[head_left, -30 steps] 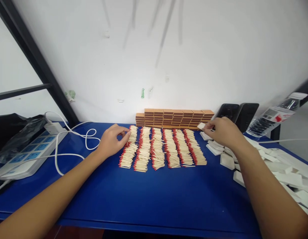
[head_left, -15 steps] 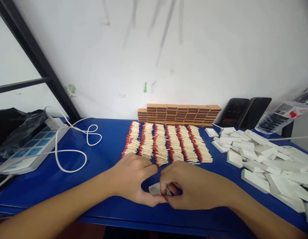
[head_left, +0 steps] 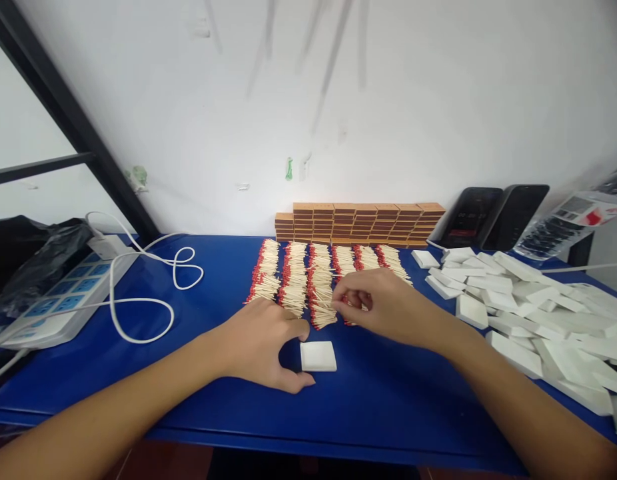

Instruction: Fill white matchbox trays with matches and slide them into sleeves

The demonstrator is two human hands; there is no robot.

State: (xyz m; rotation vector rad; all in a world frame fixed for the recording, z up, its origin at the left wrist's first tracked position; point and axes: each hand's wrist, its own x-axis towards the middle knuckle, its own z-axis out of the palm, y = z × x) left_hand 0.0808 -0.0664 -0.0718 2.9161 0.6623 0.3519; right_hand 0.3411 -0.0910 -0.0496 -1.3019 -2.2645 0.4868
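Observation:
A small white matchbox tray [head_left: 319, 357] lies on the blue tabletop in front of me. My left hand [head_left: 266, 347] is just to its left, thumb and fingers apart, with the tray partly between thumb tip and forefinger. Farther back are several rows of red-tipped matches [head_left: 293, 280]. Over the right-hand rows, my right hand [head_left: 383, 303] has its fingers curled and the thumb near the forefinger in a pinch. Whether a match is in that pinch is too small to make out. The hand hides parts of the matches beneath it.
Stacked brown matchboxes [head_left: 358, 223] line the wall. On the right lie a heap of white trays [head_left: 528, 300], two phones [head_left: 471, 217] and a plastic bottle [head_left: 563, 223]. A power strip [head_left: 63, 293] with a looping white cable [head_left: 171, 320] occupies the left.
My right hand has moved away from the tray, up to the matches. My left hand has spread slightly and stays beside the tray, which now shows whole.

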